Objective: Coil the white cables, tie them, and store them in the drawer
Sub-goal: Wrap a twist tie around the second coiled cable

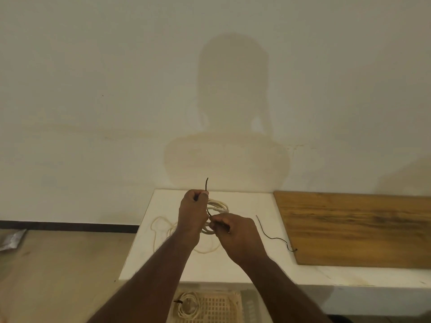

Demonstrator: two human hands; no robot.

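Plain off-white wall (93, 66) w/ the person's shadow on it; below, a white countertop (245, 264) runs rightward, tan floor (58, 264) at left w/ a silvery packet (10, 238) lying on it. On the counter's left part: a loose white cable (161, 226), uncoiled, sprawled in slack loops, passing under the forearms. Just right of that, the left hand (192, 214) is fisted, fingers curled round one end of a dark twist tie (206, 184) whose tip sticks up above the knuckles; same hand seems to steady the coiled white cable (218, 206), bundle held just above the counter, between both hands. Right hand (235, 231) pinches at the bundle's near side, apparently on the tie's other end – exact fingertip contact too small to tell. Further right, a spare dark tie (271, 235) lies on the counter, its far end touching the edge of a wooden board (361, 229). Bottom centre, below the counter edge: open drawer w/ a cream lattice basket (217, 308) holding a tied cable coil (187, 305), dark tie visible on it. Progress, as judged: one cable done & stored; second coiled, tie being wrapped, not yet cinched; third (the loose one) untouched. Left to do: finish this tie, drop coil in drawer, then coil, tie w/ the spare & store the last. Roughly halfway.
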